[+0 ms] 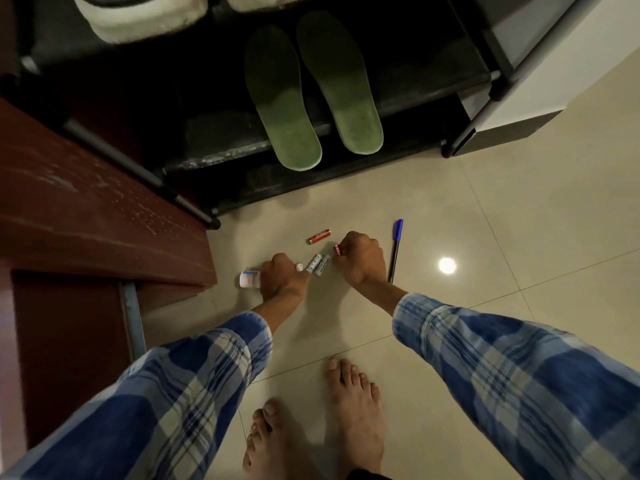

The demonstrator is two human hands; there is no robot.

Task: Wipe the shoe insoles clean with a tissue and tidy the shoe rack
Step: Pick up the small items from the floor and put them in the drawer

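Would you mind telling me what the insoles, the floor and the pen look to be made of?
The insoles look like matte green foam, perhaps fabric-faced: dull, soft-edged, paler at the heels. The floor looks like glazed tile: grout lines and a sharp lamp reflection. The pen seems smooth plastic, with blue cap and dark barrel.
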